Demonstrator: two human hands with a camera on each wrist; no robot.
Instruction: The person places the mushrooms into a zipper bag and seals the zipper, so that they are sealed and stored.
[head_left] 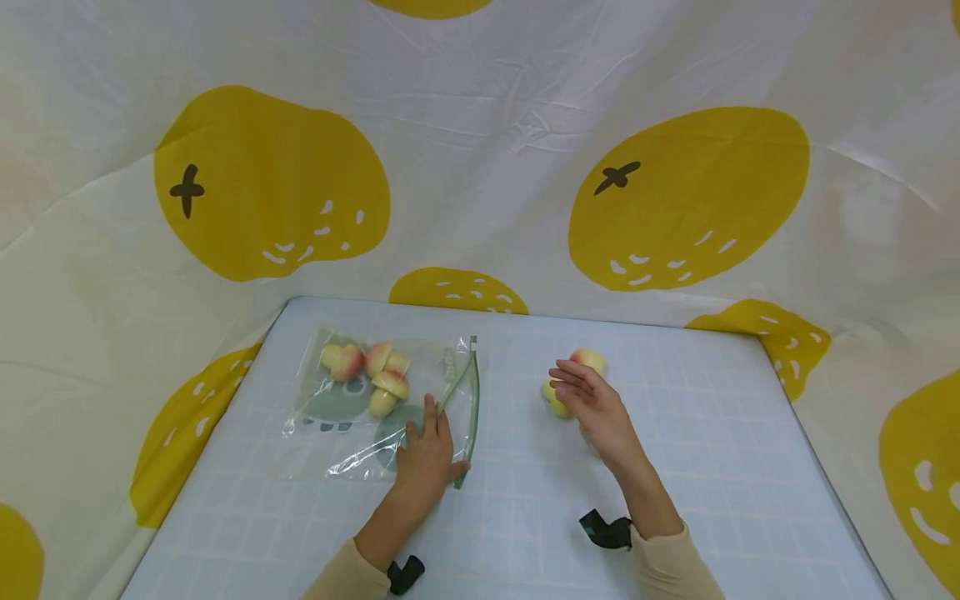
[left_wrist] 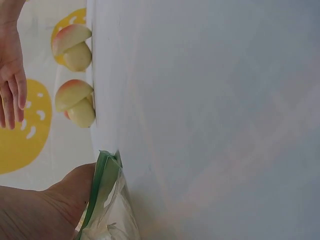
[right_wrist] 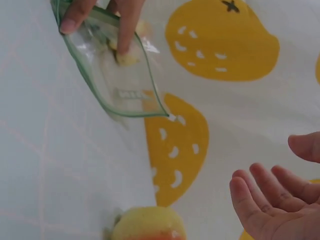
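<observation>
A clear zip bag with a green zip edge and green print lies on the left of the table. Inside it are three toy mushrooms with red-and-yellow caps. My left hand rests on the bag by its mouth, fingers spread, thumb at the zip edge; the right wrist view shows the mouth gaping. My right hand hovers with loosely extended fingers, holding nothing, near two more toy mushrooms: a farther mushroom and a nearer mushroom. From the head view the hand partly hides both.
The table has a pale checked cover. A white cloth printed with big yellow fruit hangs behind and beside it. Black straps show at both wrists.
</observation>
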